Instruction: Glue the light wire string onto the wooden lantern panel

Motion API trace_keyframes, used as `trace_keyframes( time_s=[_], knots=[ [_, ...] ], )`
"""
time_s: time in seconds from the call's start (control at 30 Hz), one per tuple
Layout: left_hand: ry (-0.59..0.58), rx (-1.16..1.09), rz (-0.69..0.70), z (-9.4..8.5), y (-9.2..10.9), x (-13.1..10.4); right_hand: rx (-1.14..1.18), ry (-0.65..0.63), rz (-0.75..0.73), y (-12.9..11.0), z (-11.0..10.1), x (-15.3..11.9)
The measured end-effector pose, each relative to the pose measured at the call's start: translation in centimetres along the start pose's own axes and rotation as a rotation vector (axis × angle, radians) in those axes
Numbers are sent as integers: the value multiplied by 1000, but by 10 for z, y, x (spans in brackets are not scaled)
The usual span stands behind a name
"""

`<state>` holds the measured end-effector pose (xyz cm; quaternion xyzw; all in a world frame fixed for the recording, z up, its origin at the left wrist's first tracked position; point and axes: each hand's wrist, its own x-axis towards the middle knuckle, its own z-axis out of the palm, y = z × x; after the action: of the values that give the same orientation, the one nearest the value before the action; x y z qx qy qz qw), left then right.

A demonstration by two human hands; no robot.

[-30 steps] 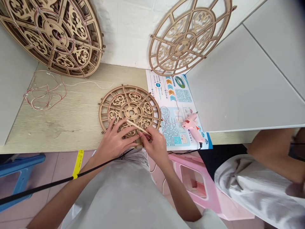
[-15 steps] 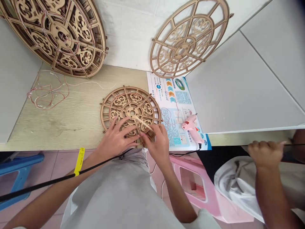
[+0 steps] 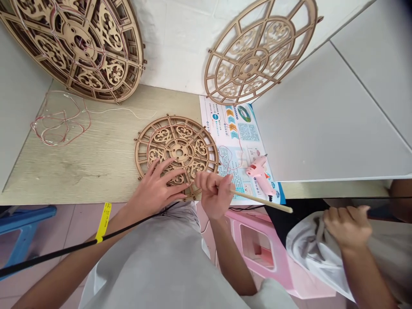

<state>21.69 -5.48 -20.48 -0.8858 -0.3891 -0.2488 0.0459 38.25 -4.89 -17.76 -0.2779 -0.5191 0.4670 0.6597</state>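
A round openwork wooden disc (image 3: 179, 153) with scroll cut-outs lies flat on the table, with thin wire looped over its face. My left hand (image 3: 160, 186) rests palm down on its lower left part, fingers spread. My right hand (image 3: 214, 193) is closed round a thin pale wooden stick (image 3: 262, 200) above the disc's lower right edge. The stick points out to the right, past the table's front edge. On the printed sheet to the right lies a pink glue gun (image 3: 260, 171), touched by neither hand.
Larger wooden discs (image 3: 80, 43) lean in a stack at the back left; another wooden disc (image 3: 249, 67) leans against the back wall. Tangled wire (image 3: 61, 124) lies left on the table. A printed sheet (image 3: 236, 171) sits beneath the glue gun. At right is another person's hand (image 3: 347, 225).
My right hand has turned over, swinging the stick from over the disc's middle to point out rightward. My left hand stays in place. The other person's hand shifts slightly left and down.
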Motion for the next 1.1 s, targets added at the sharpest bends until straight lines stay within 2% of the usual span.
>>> trace_keyframes(
  time_s=[0.27,0.4,0.97,1.1],
  knots=[
    [5,-4,1,0,0,-1,-40,47,61,4,-4,-3],
    [-10,10,1,-1,1,0,-54,72,28,1,-4,-4],
    [-111,-45,-42,-5,2,3,-47,63,61,6,-4,-6],
    [-100,-27,-47,-6,4,3,-34,46,0,12,-6,-11]
  ],
)
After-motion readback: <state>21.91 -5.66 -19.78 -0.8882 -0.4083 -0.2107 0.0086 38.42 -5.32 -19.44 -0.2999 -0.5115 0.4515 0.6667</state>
